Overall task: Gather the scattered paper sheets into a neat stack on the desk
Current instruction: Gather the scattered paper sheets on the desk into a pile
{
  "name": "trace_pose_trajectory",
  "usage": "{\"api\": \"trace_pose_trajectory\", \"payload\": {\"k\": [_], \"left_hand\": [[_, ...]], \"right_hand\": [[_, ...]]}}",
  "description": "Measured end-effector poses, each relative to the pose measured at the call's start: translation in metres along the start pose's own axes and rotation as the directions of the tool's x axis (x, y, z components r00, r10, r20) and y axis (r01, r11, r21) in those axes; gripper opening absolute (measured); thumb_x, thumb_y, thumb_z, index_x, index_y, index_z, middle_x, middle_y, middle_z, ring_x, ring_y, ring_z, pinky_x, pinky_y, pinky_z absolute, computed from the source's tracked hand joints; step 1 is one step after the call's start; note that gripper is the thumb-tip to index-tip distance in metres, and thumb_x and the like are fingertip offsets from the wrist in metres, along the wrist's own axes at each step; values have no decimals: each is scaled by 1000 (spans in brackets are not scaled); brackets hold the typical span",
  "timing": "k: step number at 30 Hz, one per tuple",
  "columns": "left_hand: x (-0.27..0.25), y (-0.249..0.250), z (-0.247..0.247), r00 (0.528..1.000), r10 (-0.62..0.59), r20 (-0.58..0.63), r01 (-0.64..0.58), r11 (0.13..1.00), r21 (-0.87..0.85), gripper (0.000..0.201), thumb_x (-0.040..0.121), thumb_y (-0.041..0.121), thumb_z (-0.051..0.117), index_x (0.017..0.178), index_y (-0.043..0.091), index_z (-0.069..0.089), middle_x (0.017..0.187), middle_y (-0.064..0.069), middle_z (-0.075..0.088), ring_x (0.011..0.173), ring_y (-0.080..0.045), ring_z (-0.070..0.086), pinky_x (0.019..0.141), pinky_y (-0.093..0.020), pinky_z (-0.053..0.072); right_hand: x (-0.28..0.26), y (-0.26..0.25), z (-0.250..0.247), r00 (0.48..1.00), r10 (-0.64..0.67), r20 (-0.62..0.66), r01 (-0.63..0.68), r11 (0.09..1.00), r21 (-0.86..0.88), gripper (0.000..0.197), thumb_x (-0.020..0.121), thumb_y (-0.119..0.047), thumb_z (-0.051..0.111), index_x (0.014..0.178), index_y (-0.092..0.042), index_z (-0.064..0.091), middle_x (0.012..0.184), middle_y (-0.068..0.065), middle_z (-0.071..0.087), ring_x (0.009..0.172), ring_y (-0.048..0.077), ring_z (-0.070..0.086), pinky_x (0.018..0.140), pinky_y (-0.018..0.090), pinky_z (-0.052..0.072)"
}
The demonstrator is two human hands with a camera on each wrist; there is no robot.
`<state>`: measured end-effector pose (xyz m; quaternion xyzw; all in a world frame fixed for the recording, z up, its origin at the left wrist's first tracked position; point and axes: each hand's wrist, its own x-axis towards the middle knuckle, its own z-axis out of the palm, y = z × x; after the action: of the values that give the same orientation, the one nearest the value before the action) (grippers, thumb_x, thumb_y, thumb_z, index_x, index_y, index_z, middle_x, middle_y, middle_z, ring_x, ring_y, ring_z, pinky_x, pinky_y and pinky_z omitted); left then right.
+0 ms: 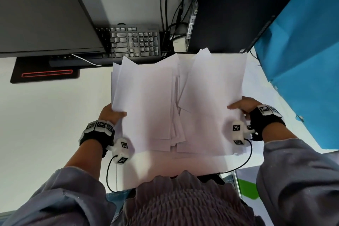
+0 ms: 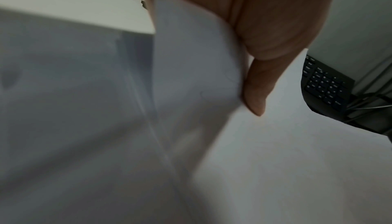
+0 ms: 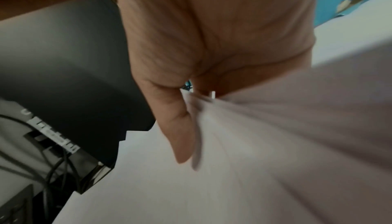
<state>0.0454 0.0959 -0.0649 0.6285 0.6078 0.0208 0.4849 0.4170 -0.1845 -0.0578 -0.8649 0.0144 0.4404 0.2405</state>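
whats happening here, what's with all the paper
A person is gathering loose white paper sheets over a white desk. The left hand grips the bundle's left edge and the right hand grips its right edge, thumbs on top. The sheets are together but still fanned and uneven, corners sticking out at the far end, so it is not yet a neat stack. A black keyboard and a computer tower sit just beyond the paper.

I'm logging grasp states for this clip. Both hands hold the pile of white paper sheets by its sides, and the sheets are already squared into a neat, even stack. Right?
Not quite. Both the left hand and the right hand do grip the pile of white paper sheets by its sides, but the sheets are still fanned and skewed, with corners jutting out at different angles. The head view shows it.
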Motion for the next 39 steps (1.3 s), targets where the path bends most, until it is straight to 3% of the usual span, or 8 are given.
{"api": "trace_pose_trajectory", "payload": {"k": [4,8,18,24,28,31,35,39], "left_hand": [[1,5,5,1000,3,7,-3,1000,7,46,77,0,69,121,-5,56,122,-26,60,112,-39,57,91,-39,43],[1,8,9,1000,4,15,-4,1000,17,47,77,0,70,121,-5,56,122,-26,60,113,-39,57,94,-41,43],[-6,22,29,998,-28,63,29,999,-29,49,77,0,71,123,-6,54,126,-24,58,116,-37,55,87,-32,39],[-11,33,43,994,-28,104,37,995,-91,50,79,3,71,125,-6,54,126,-24,59,116,-36,56,87,-31,40],[-14,37,50,994,-15,105,32,987,-158,44,84,10,67,124,-5,55,124,-24,59,110,-35,58,85,-31,40],[-14,39,51,995,-11,99,27,986,-163,40,84,6,65,122,-5,56,121,-25,61,94,-27,56,83,-32,42],[-14,55,45,998,33,56,-19,970,-244,38,85,3,63,122,-2,57,118,-24,63,95,-27,59,84,-33,45],[-11,80,33,994,112,12,-104,952,-288,37,86,2,61,123,-2,56,115,-20,63,96,-25,57,88,-35,45]], "right_hand": [[-29,-22,6,997,-71,27,71,997,6,83,43,-23,90,120,-10,62,122,11,65,111,33,61,101,41,46],[-48,-43,10,968,-207,-143,183,969,-163,44,81,-3,65,123,3,57,125,22,60,113,36,58,90,34,46],[-78,-114,-54,545,-664,-512,536,746,-396,22,73,-4,41,79,-4,62,72,25,51,69,34,48,63,36,36],[-88,-146,-60,651,-558,-514,632,774,-39,18,70,5,47,72,-11,54,73,8,45,64,19,40,48,19,37],[-81,-141,-46,751,-420,-509,599,759,256,26,67,7,50,65,-16,61,71,-1,58,81,20,55,69,28,53],[-82,-142,-48,719,-454,-527,606,780,155,30,79,12,46,100,3,65,88,8,57,85,17,51,45,11,41],[-87,-158,-61,690,-469,-552,626,769,130,33,80,8,48,110,4,63,95,8,58,94,24,60,65,17,45],[-102,-169,-67,729,-437,-527,639,711,294,33,83,9,49,115,12,56,93,11,56,83,15,51,46,4,40]]}}
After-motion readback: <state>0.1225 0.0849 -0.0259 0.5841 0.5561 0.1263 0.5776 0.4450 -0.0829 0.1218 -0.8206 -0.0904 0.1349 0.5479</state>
